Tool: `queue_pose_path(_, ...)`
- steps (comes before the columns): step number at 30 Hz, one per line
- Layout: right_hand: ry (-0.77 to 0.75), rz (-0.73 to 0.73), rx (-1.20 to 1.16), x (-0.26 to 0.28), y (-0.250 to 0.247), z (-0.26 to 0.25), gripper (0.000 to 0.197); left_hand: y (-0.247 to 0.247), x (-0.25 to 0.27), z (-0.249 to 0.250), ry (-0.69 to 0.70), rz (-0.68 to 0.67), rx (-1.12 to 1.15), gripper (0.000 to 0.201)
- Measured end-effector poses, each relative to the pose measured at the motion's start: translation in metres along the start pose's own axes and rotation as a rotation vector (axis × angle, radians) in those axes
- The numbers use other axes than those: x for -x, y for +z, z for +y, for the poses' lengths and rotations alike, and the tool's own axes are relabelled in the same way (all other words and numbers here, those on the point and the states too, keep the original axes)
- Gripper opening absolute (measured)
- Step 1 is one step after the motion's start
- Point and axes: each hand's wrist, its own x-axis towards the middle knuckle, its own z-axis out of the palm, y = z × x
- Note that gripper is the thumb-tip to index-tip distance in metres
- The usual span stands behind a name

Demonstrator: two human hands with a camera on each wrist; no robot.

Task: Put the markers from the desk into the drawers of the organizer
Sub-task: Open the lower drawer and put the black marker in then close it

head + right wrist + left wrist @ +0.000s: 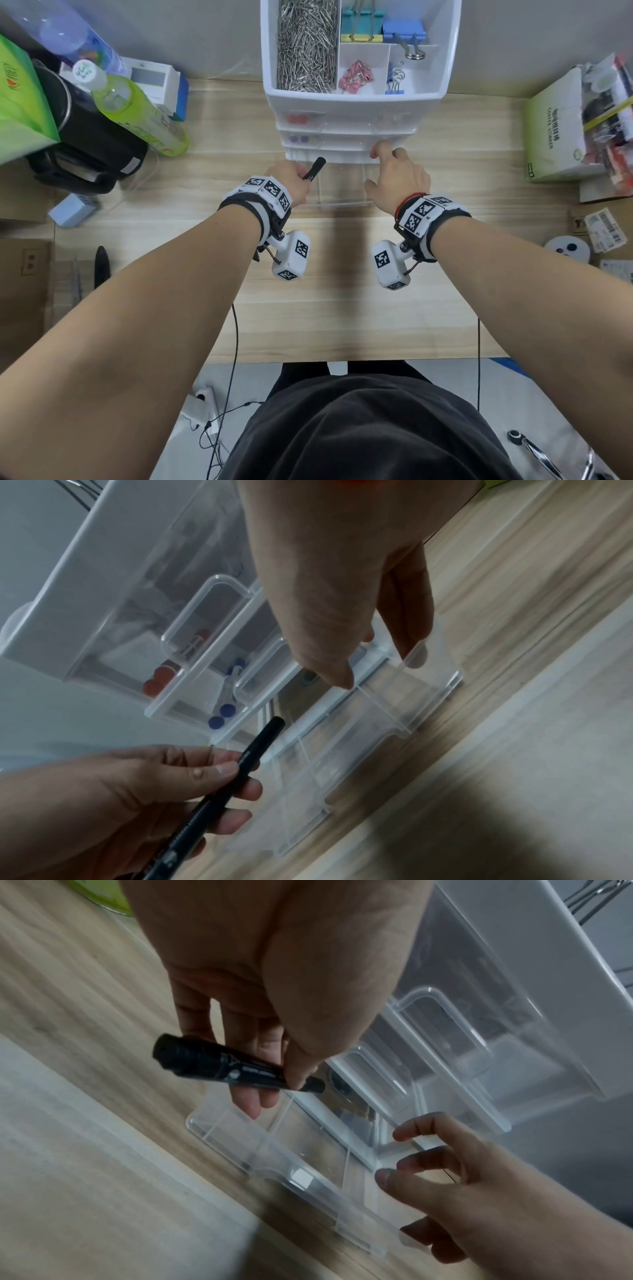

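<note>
My left hand pinches a black marker between thumb and fingers, its cap pointing up toward the white organizer. The marker hangs just over the left end of the clear bottom drawer, which is pulled out onto the desk and looks empty. My right hand is at the drawer's right rear corner, fingers loosely extended and touching the organizer front, thumb by the drawer wall. The closed upper drawers hold red-capped markers and blue-capped markers.
The organizer's top tray holds paper clips and binder clips. A green bottle and a black bag crowd the left; a pale green box stands right. A slim dark object lies far left.
</note>
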Motion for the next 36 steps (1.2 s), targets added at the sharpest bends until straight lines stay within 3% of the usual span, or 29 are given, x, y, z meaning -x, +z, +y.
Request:
queue_pose_path(6, 0.003, -0.071, 0.044, 0.003, 0.001, -0.002, 0.069, -0.001, 0.002, 0.0, -0.007, -0.033, -0.063, 0.029)
queue_pose_path(17, 0.0, -0.116, 0.032, 0.009, -0.004, -0.006, 0.09, -0.003, 0.004, 0.0, -0.042, -0.048, -0.062, 0.027)
queue_pose_path(19, -0.006, -0.128, 0.018, 0.008, -0.005, -0.008, 0.083, -0.002, 0.003, 0.001, -0.049, -0.022, 0.022, 0.017)
queue_pose_path(21, -0.061, -0.154, -0.02, 0.005, -0.006, -0.015, 0.064, -0.001, 0.003, 0.003, -0.06, 0.022, 0.124, 0.004)
queue_pose_path(24, -0.153, -0.31, -0.235, 0.003, -0.007, -0.039, 0.048, 0.002, 0.001, 0.004, -0.079, 0.081, 0.213, 0.012)
queue_pose_path(26, -0.167, -0.439, -0.328, 0.003, -0.004, -0.056, 0.051, 0.005, -0.004, 0.002, -0.119, 0.104, 0.288, 0.043)
queue_pose_path(28, -0.155, -0.496, -0.369, 0.001, 0.003, -0.065, 0.043, 0.005, -0.005, 0.001, -0.114, 0.089, 0.351, 0.053)
queue_pose_path(32, -0.068, -0.464, -0.437, -0.013, 0.016, -0.065, 0.031, 0.0, -0.007, -0.005, -0.11, 0.038, 0.446, 0.028)
queue_pose_path(36, 0.024, -0.412, -0.478, -0.025, 0.027, -0.067, 0.024, -0.012, -0.01, -0.023, -0.121, 0.209, 0.274, 0.014)
